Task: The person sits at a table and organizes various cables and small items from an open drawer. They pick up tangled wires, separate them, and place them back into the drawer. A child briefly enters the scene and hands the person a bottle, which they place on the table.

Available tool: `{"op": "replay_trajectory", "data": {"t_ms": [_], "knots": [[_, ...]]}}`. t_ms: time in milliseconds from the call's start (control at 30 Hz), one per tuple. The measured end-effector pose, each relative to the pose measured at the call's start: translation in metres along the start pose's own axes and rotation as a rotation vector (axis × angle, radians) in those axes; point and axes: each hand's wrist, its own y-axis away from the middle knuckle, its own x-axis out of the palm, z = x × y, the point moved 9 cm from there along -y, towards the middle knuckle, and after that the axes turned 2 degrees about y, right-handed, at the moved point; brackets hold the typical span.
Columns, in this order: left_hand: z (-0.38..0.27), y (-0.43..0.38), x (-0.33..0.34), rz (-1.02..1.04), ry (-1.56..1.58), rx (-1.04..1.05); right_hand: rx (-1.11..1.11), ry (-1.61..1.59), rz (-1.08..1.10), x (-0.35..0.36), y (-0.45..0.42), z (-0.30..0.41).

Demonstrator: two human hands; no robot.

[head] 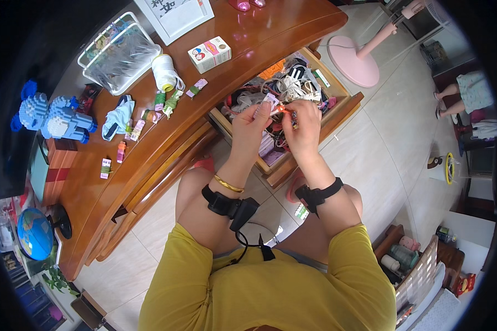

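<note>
Over an open wooden drawer (331, 120) full of cords and small items, my left hand (250, 122) pinches a pale purple card (270, 99) between thumb and fingers. Orange thread (281, 108) lies at the card's right end, where the fingers of my right hand (304, 124) hold it. Several small cards wound with thread are on the wooden desk to the left, among them a green-wound one (196, 88), an orange-wound one (121, 152) and an olive-wound one (105, 169). A cone of white thread (164, 72) stands near them.
A small carton (209, 55), a white wire rack (120, 53) with plastic bags, a light blue cloth (119, 118) and a blue brick-built figure (54, 116) occupy the desk. Right of the drawer, a pink fan base (353, 61) rests on the tiled floor. Another person's legs (449, 101) show at far right.
</note>
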Motion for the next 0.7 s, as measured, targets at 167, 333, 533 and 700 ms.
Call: {"op": "replay_trajectory", "data": {"t_ms": [167,333,533,700], "knots": [[-0.001,0.001,-0.005,-0.051,0.013,-0.032,-0.019,0.152,0.013,-0.008,-0.007,-0.003],[0.0,-0.001,-0.008,-0.102,0.154,-0.059,0.001,0.18,-0.014,-0.02,-0.009,-0.02],[-0.002,-0.004,-0.016,-0.129,0.225,-0.024,0.05,0.211,-0.143,-0.063,-0.017,-0.055],[0.002,-0.005,-0.014,-0.153,0.247,-0.017,0.579,-0.608,-0.198,-0.044,0.009,-0.105]]}}
